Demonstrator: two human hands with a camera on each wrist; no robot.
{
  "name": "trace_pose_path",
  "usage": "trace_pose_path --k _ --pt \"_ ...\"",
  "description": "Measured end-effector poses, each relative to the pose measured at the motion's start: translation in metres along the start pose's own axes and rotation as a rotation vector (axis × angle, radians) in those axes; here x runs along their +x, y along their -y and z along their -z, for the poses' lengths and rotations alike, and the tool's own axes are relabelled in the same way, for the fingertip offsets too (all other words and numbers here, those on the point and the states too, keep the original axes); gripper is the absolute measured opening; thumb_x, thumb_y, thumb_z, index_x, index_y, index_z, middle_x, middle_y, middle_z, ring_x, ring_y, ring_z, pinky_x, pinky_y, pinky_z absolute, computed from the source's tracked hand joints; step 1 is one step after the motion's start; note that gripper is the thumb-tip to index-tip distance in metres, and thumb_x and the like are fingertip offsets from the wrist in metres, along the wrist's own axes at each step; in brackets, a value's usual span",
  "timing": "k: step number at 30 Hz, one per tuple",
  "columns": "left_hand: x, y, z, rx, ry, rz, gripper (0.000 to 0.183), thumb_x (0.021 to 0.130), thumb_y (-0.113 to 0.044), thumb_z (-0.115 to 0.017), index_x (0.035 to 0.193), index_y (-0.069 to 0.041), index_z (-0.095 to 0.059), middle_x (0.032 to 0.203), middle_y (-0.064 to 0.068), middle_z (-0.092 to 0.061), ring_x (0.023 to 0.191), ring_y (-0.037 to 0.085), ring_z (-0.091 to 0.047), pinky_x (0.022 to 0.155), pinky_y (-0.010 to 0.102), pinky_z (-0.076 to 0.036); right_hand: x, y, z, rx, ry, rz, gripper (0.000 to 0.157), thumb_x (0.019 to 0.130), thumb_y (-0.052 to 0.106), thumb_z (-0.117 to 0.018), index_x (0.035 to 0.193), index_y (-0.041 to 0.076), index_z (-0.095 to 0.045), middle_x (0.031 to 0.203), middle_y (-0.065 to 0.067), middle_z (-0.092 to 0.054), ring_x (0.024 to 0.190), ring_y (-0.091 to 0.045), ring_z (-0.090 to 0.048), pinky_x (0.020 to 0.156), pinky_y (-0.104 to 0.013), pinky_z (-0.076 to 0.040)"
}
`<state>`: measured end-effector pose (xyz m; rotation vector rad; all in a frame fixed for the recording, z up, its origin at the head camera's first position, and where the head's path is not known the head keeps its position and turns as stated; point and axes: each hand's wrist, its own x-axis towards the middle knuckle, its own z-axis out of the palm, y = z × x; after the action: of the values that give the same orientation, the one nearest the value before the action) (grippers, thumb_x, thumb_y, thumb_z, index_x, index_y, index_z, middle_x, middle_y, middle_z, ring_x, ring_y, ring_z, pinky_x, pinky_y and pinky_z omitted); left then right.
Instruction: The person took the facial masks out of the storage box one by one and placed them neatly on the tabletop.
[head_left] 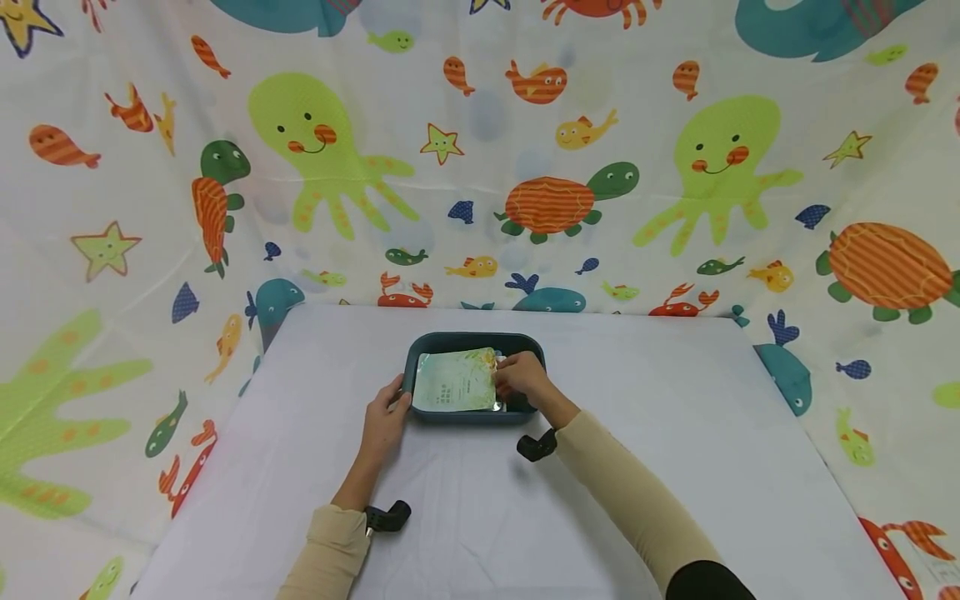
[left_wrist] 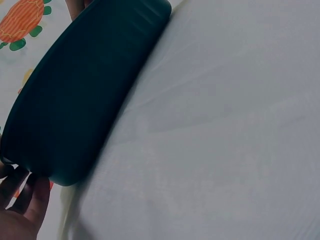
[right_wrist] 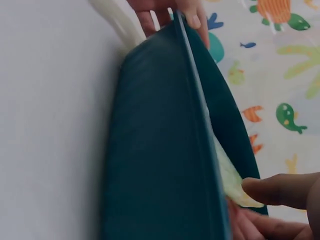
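Observation:
A dark teal plastic bin [head_left: 474, 418] stands on the white-covered table. Inside it lies a flat pale green packet [head_left: 453, 382] with small print, and a silvery edge shows beside it. My left hand [head_left: 385, 423] grips the bin's left end; in the right wrist view the thumb of this left hand [right_wrist: 172, 12] hooks over the rim while its fingers stay outside. Reaching into the right half of the bin, my right hand [head_left: 522, 375] pinches the packet's right edge, thumb on top. From the left wrist camera, the left fingertips [left_wrist: 39, 200] touch the bin's end wall.
The white cloth [head_left: 465, 517] covers the whole table. Behind and at both sides hangs a curtain [head_left: 480, 208] printed with sea animals. Black straps with camera mounts [head_left: 537, 447] sit on both wrists.

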<state>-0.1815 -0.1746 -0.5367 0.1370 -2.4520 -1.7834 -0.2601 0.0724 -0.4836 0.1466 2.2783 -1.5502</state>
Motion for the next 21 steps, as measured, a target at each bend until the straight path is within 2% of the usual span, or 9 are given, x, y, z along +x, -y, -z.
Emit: trace_pose_path --k 4,8,12,15,21 --pt "0.0 -0.002 0.0 0.001 0.003 0.007 0.049 0.101 -0.014 -0.05 0.146 0.002 -0.04 0.148 0.022 -0.044 0.135 0.036 -0.045 0.11 0.051 -0.04 -0.001 -0.002 -0.007 0.027 -0.006 0.015 0.033 0.085 0.003 -0.067 0.116 -0.008 -0.065 0.092 -0.015 -0.069 0.057 -0.01 -0.06 0.055 -0.022 -0.054" --pt "-0.002 -0.003 -0.001 -0.003 0.005 0.012 0.048 0.101 -0.013 -0.05 0.146 0.002 -0.04 0.147 0.022 -0.045 0.135 0.036 -0.045 0.11 0.05 -0.04 -0.007 -0.003 -0.014 -0.017 -0.012 0.039 0.04 0.086 0.003 -0.065 0.124 -0.006 -0.061 0.096 -0.018 -0.07 0.054 -0.011 -0.061 0.053 -0.025 -0.056" --pt "-0.003 -0.001 -0.001 -0.006 0.003 0.012 0.048 0.101 -0.012 -0.05 0.146 0.002 -0.039 0.146 0.022 -0.046 0.134 0.035 -0.046 0.109 0.05 -0.041 -0.012 -0.002 -0.019 -0.021 -0.04 0.062 0.03 0.088 0.004 -0.063 0.116 -0.006 -0.065 0.09 -0.017 -0.072 0.051 -0.012 -0.061 0.051 -0.026 -0.055" --pt "-0.002 0.0 -0.001 -0.003 -0.006 0.006 0.048 0.101 -0.012 -0.05 0.146 0.002 -0.04 0.145 0.022 -0.047 0.134 0.034 -0.047 0.108 0.05 -0.042 -0.013 0.0 -0.018 0.011 -0.063 0.089 0.021 0.088 0.005 -0.063 0.106 -0.006 -0.069 0.085 -0.016 -0.072 0.052 -0.012 -0.061 0.052 -0.028 -0.056" --pt "-0.002 0.0 0.0 0.016 -0.027 -0.026 0.048 0.101 -0.013 -0.052 0.145 0.002 -0.042 0.144 0.023 -0.048 0.132 0.037 -0.048 0.107 0.051 -0.043 -0.015 0.006 -0.006 0.061 -0.081 0.129 0.024 0.089 0.003 -0.065 0.11 -0.008 -0.068 0.094 -0.021 -0.071 0.053 -0.011 -0.059 0.058 -0.034 -0.059"
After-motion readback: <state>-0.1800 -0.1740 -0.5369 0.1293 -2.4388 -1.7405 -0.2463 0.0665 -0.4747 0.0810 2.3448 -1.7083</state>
